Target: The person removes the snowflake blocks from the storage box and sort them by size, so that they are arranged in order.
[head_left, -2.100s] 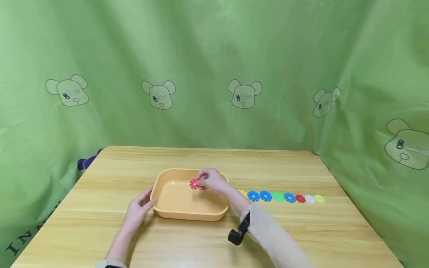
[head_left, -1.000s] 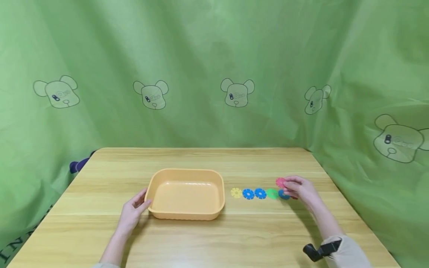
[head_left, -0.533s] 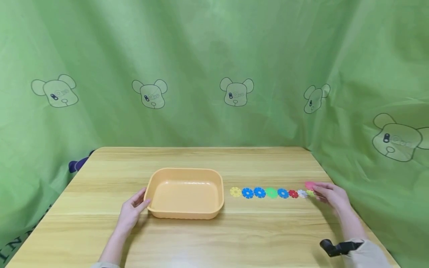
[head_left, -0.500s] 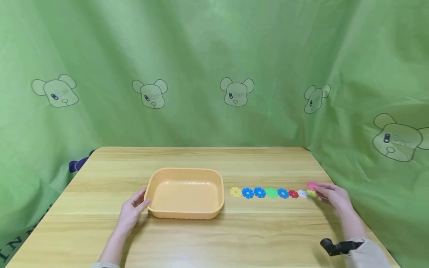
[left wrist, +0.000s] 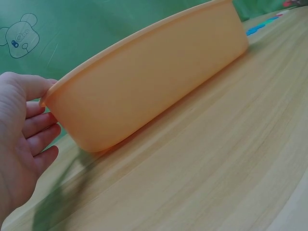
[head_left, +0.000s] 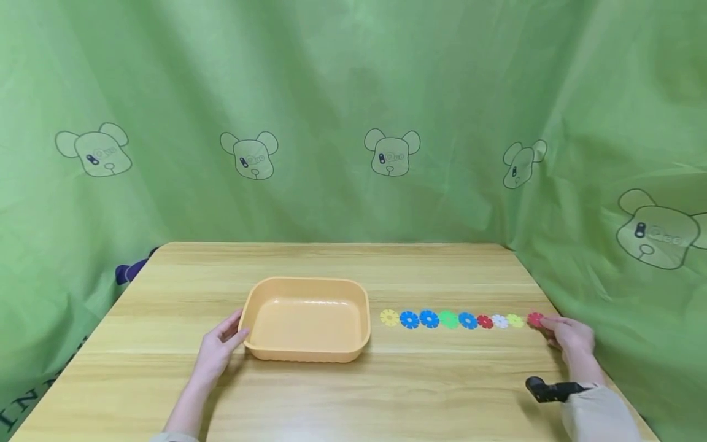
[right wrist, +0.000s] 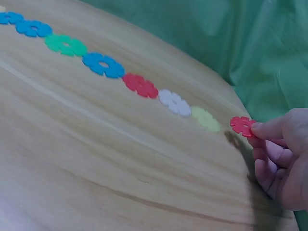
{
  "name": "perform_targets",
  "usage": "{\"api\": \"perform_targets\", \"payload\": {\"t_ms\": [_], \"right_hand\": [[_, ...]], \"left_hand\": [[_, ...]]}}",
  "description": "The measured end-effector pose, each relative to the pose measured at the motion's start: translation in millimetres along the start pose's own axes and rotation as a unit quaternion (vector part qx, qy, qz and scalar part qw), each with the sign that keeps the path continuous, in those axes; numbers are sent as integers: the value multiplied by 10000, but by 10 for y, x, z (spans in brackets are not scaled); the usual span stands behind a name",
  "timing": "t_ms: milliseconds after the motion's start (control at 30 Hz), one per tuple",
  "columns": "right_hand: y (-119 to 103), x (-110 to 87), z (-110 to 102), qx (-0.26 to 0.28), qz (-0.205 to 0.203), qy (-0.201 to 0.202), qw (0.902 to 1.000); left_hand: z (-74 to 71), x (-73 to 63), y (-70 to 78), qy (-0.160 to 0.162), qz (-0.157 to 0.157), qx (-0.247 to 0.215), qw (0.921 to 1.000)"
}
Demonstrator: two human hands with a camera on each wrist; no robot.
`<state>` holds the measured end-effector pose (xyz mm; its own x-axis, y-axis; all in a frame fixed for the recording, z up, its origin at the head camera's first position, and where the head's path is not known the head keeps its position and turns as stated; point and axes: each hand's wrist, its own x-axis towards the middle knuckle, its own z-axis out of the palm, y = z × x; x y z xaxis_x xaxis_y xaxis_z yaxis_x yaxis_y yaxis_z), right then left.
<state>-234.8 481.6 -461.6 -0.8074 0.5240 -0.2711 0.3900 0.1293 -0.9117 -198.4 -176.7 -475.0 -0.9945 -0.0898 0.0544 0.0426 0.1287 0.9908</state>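
In the head view my right hand [head_left: 573, 337] pinches a pinkish-red snowflake disc [head_left: 534, 319] between thumb and fingers, just past the right end of a row of discs. The right wrist view shows that red disc [right wrist: 240, 126] close over the table, its shadow beneath, beside a pale yellow-green disc [right wrist: 205, 119]. My left hand [head_left: 216, 348] holds the left rim of an empty light-orange plastic basin [head_left: 307, 355]. From the left wrist, the thumb of that hand [left wrist: 21, 125] lies at the rim, with the other fingers along the outer wall.
The row runs rightward from the basin: a yellow disc [head_left: 389, 317], several blue ones, a green disc [head_left: 448, 319], a dark red disc [head_left: 485, 321], then a white disc [head_left: 500, 321]. The wooden table's [head_left: 331, 399] right edge lies near my right hand; green cloth [head_left: 331, 73] hangs behind.
My right hand has carried the red disc from over the basin rightward along the row, then lowered it beyond the yellow-green one. My left hand stays at the basin's rim.
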Motion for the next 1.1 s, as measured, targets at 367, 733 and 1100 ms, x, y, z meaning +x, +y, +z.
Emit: {"api": "perform_targets", "payload": {"t_ms": [367, 733, 1100], "right_hand": [[19, -6, 72, -1696, -584, 462, 9827], [10, -1, 114, -2446, -609, 748, 9648], [5, -19, 101, -1967, -479, 768, 9763]], "left_hand": [[-22, -12, 0, -7, -16, -6, 10000], [-16, -3, -6, -47, 28, -42, 10000], [-16, -14, 10, -82, 0, -33, 10000]]}}
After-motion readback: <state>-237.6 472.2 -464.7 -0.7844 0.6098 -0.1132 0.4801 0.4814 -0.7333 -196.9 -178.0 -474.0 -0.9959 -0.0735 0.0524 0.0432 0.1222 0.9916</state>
